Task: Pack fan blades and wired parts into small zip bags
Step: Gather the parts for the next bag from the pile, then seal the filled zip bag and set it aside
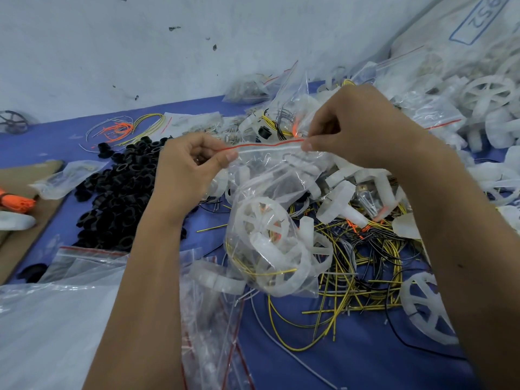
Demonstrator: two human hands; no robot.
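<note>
Empty zip bags (92, 266) sprawl nearest me at the near-left of the blue table (351, 367), and beyond them a heap of black rings (121, 190). Now my left hand (185, 170) pinches the left end of the red-lined zip strip (264, 146), thumb and forefinger closed on it. That strip runs level left to right, the filled zip bag (270, 237) hanging below it with a white fan blade (261, 220) and yellow wire inside. My right hand (354, 128) pinches the strip's right end, loose yellow wires (365, 266) underneath. Sealing, I reckon, means running fingers along that axis; both hands sit equally near.
</note>
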